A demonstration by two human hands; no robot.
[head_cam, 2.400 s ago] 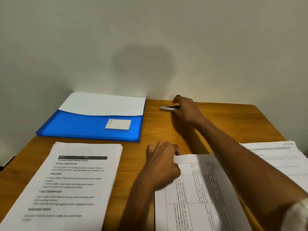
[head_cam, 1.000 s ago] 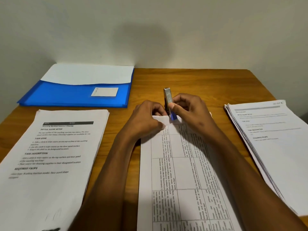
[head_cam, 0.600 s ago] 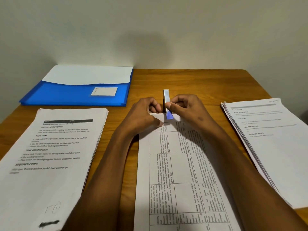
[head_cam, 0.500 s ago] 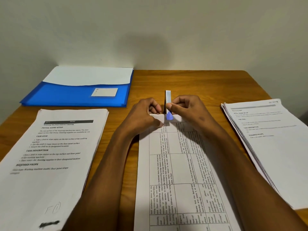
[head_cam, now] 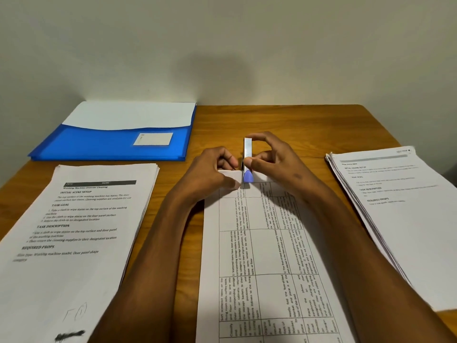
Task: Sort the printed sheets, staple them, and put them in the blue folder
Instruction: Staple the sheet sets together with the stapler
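Right grip pinching a small stapler: thumb on the stapler's near end, index finger arched over its far end, the remaining fingers curled loosely behind. The stapler is silver with a blue tip, lies lengthwise away from the person, and straddles the far edge of the table sheets; whether it touches the paper cannot be told. Left grip, just left of the stapler, holds the far left corner of the same sheets, with the thumb pressed on top of the paper and the fingers curled at the edge. These sheets, printed with a ruled table of sideways text, run from both grips toward the person between the two forearms. Far left of the left grip and beyond it, the blue folder lies flat on the counter against the wall, white paper showing above its pocket and a white label on its front. Left of the left forearm lies a stack headed by a black bar. Right of the right forearm lies a second stack, its edges fanned.
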